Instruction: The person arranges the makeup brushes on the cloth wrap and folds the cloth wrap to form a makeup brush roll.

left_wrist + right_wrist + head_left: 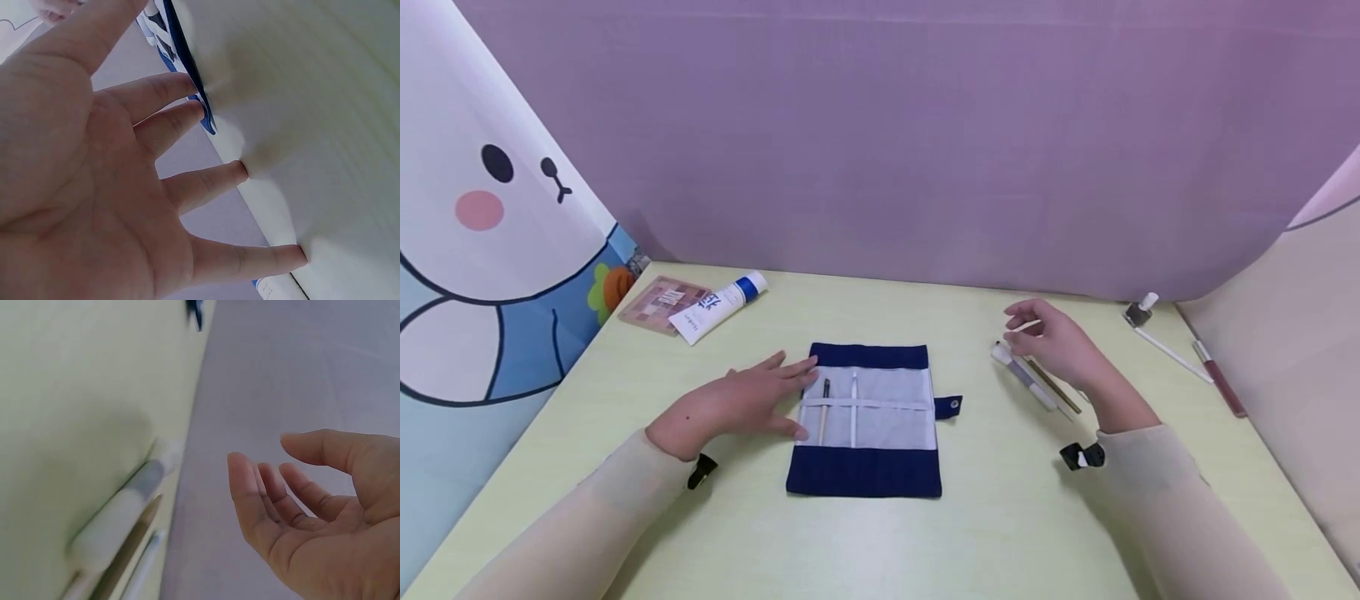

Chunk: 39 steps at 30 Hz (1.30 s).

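A navy fabric brush roll (865, 472) lies unrolled on the table, its snap strap (948, 407) pointing right. Under its pale elastic band are a thin dark-tipped brush (823, 415) and a slim white stick (853, 421). My left hand (748, 404), fingers spread, touches the roll's left edge; in the left wrist view some fingertips (299, 255) rest on the table beyond it. Above several loose brushes hovers my right hand (1060, 346), fingers slightly bent, holding nothing. Below it lie a thick white-and-grey brush (112, 528), a brown stick (128, 550) and a pale stick (142, 565).
At the back left, a white-and-blue tube (718, 308) overlaps a pinkish checkered palette (655, 304). On the far right are a small dark bottle with a white cap (1138, 312), a white stick (1172, 354) and a dark red tube (1223, 385). A purple curtain (925, 150) hangs behind.
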Available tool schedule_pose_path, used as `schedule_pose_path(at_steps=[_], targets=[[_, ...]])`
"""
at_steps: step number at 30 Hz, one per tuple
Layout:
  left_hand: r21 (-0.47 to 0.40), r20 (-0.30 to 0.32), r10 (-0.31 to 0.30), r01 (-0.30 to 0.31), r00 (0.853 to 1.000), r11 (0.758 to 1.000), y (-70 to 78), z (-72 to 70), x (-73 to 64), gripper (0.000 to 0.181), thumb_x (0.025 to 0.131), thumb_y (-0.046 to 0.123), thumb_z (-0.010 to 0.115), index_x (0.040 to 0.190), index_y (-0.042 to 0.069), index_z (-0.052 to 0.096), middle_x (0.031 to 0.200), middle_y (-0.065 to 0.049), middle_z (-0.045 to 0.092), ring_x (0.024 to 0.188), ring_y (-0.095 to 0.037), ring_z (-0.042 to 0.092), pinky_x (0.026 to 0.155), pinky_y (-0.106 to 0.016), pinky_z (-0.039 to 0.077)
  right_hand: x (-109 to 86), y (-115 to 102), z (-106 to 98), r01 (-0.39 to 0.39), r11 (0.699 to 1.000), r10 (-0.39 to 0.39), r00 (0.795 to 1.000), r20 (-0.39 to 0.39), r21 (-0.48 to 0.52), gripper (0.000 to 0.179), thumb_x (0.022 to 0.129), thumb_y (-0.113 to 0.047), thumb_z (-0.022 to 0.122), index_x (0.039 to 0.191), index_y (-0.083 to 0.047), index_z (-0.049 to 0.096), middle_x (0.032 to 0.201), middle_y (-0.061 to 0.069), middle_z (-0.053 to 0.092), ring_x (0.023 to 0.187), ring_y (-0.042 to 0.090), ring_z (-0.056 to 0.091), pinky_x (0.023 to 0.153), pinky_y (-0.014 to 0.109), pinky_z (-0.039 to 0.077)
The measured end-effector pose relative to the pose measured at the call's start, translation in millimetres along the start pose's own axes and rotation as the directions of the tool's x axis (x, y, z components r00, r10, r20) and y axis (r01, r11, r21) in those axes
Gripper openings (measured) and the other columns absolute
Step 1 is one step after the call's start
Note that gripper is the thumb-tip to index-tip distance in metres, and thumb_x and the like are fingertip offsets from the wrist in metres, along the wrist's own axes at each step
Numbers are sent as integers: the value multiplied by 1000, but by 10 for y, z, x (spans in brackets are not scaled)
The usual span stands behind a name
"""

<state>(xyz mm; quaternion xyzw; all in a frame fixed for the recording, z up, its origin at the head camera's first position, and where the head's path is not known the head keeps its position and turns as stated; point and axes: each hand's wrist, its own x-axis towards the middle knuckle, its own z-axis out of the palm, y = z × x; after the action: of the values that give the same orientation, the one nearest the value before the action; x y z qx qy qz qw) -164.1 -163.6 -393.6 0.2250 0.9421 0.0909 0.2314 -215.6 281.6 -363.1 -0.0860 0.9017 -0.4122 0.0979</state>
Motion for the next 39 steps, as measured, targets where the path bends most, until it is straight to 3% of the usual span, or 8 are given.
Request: schedule_pose_path(at_steps=[6,14,22,39], targets=[[-2,5,14,-14,1000,1000,17,-20,-15,95,92,61,76,169,21,36,182,0,19,165,-53,15,106,-95,25,-59,182,-14,-10,997,12,999,30,-74,51,105,-11,63,153,-1,48,146,24,59,136,44,60,109,56,54],[0,-1,21,-21,1000,1000,10,-13,-26,95,93,60,76,169,20,36,182,0,19,165,-53,15,106,-95,26,-103,285,4,-18,987,28,998,61,-162,45,105,-10,63,148,-1,54,136,23,65,122,38,67,92,41,57],[-2,-2,26,-26,1000,1000,33,-32,-46,94,94,59,75,168,19,36,182,-1,20,165,-53,15,106,-96,26,-85,341,57,-27,981,41,997,72,-191,38,104,-7,64,141,-4,60,129,21,68,116,36,70,81,33,58],[4,0,19,-19,1000,1000,31,-16,-34,95,93,60,75,169,20,35,182,-1,19,165,-53,15,106,-95,27,-59,287,200,21,956,11,994,110,-292,40,96,2,69,135,4,64,118,21,73,104,29,69,89,42,60]])
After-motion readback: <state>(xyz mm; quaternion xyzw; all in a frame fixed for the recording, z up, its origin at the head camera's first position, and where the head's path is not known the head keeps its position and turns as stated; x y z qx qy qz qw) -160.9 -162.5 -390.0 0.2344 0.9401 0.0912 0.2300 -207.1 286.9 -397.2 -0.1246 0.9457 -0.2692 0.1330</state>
